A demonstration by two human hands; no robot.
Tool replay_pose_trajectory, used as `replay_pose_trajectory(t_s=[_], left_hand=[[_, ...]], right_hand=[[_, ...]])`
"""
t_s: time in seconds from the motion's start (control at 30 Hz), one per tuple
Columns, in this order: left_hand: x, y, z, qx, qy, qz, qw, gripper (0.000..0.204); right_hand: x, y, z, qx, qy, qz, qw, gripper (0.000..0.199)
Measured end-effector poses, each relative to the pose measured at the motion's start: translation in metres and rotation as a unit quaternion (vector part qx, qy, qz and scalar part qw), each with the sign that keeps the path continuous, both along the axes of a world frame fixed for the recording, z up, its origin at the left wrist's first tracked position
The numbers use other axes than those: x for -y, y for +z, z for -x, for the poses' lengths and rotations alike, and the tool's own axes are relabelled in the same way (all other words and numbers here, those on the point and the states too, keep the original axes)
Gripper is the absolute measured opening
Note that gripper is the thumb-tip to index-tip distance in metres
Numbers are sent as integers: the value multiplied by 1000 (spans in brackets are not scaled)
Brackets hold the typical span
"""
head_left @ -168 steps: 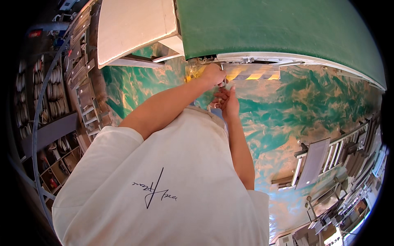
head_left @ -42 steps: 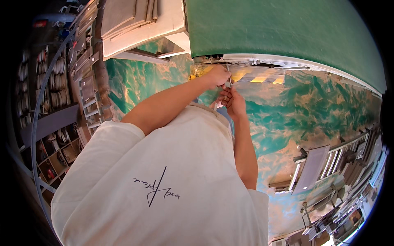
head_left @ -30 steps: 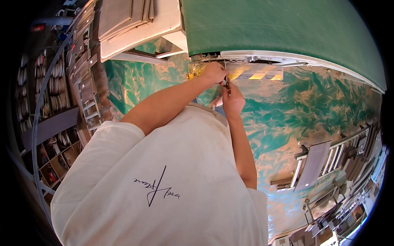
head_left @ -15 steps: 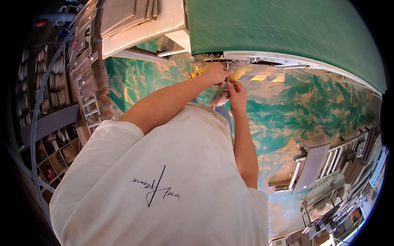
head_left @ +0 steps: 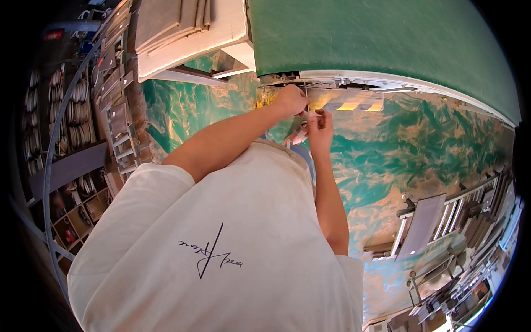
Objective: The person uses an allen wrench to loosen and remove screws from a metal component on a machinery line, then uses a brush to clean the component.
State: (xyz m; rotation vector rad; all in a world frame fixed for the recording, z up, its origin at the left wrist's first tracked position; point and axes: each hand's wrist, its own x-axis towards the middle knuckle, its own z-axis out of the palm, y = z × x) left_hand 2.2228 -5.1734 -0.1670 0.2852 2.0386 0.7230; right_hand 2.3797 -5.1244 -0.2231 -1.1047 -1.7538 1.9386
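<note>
My left hand [head_left: 291, 101] is closed in front of the machine's near edge. Its fingers pinch a thin rod [head_left: 306, 91], only a short piece of which shows above them. Just below and to the right, my right hand [head_left: 319, 127] is raised with its thumb and fingertips pressed together. Whatever it grips is too small to make out; a pale sliver shows at the fingertips. Both hands are close to each other, under the green belt [head_left: 376, 39] of the machine and its metal side rail [head_left: 332, 74].
A yellow and black striped plate [head_left: 354, 101] lies below the rail. At the back left, a white-edged table [head_left: 193, 54] carries stacked brown boards [head_left: 160, 25]. Shelves with discs [head_left: 77, 110] stand left; a rack with a panel [head_left: 421, 227] stands right. The floor [head_left: 409, 138] is dusty green.
My right hand has shifted slightly, with its fingers now more folded. The thin rod shows less between my hands than before. My left hand stays nearly in place.
</note>
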Motion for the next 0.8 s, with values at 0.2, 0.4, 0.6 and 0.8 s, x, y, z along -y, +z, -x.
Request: replay_pose_trajectory(t_s=[0.2, 0.4, 0.6, 0.8], left_hand=[[7, -29, 1, 69, 55, -62, 994, 29], [12, -17, 1, 68, 21, -68, 995, 32], [42, 25, -4, 54, 30, -84, 995, 39], [120, 3, 15, -172, 123, -2, 977, 56]], right_hand=[[-20, 9, 1, 34, 39, 332, 942, 39], [-22, -9, 1, -19, 65, 364, 929, 29], [-9, -18, 5, -40, 105, 328, 938, 26], [-14, -23, 5, -26, 87, 267, 959, 25]])
